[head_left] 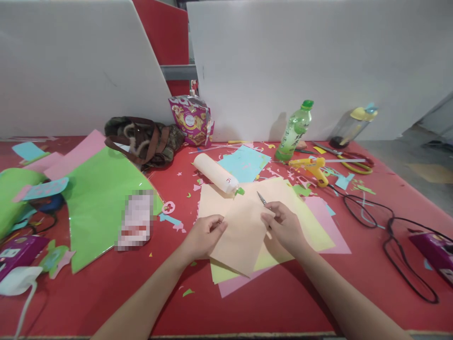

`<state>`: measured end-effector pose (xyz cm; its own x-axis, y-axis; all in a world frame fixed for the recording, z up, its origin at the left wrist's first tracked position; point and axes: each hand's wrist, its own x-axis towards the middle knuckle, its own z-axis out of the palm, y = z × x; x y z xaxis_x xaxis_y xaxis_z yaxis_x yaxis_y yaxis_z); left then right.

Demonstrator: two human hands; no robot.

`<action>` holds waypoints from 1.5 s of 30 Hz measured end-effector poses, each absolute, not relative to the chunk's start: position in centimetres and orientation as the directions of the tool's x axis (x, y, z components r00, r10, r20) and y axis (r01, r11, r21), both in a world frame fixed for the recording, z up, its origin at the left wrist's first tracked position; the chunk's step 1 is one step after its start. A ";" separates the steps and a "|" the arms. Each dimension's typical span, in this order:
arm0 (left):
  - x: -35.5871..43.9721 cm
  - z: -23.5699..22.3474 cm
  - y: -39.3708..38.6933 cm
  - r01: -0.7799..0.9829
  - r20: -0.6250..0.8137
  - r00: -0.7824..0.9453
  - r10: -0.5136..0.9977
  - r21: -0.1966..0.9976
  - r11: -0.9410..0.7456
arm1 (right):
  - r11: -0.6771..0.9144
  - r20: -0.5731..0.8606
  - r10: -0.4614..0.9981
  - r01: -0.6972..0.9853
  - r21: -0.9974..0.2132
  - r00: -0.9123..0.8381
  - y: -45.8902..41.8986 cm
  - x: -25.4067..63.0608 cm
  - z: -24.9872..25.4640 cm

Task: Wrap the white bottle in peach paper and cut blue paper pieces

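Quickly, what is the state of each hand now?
Left hand: closed on the peach paper sheet.
Right hand: closed, holding a pointed metal tool.

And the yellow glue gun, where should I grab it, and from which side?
I'd take the yellow glue gun by its handle, coming from the near right: the handle juts that way, trailing its black cord, while the nozzle points left, away from your fingers.

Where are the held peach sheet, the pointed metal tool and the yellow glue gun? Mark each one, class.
Held peach sheet (244, 233): head view, middle of its upper face.
Pointed metal tool (262, 199): head view, its exposed metal end.
Yellow glue gun (316, 166): head view, its body above the handle.
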<state>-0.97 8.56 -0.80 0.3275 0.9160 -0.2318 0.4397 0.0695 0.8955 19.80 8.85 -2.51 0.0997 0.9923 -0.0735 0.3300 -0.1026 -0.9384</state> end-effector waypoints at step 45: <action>-0.3 -1.0 7.5 0.605 -0.270 0.482 0.834 0.791 -0.094 | 0.450 0.247 0.882 0.565 -0.692 -0.401 7.6 18.5 -1.6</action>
<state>-0.27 7.53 -1.04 0.4820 0.8336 -0.2697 0.6047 -0.0938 0.7909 18.47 7.63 -1.58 -0.4005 0.8823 0.2472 0.5646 0.4502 -0.6918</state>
